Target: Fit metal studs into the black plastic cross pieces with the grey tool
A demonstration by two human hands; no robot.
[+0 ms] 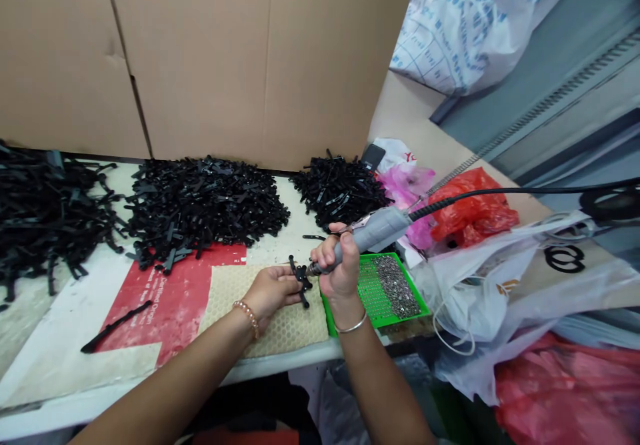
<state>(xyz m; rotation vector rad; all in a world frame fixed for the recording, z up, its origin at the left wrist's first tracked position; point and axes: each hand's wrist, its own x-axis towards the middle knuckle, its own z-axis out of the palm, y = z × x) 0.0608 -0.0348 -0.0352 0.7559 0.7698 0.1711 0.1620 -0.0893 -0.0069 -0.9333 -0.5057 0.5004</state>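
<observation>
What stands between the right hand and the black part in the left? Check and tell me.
Only the grey tool, held in the right hand, its tip at the black part. The left hand grips that part from the other side. The green tray lies beside the mat, outside that gap.

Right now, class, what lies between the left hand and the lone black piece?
From left hand to lone black piece: part of the patterned mat, then the red printed area, in the head view.
</observation>
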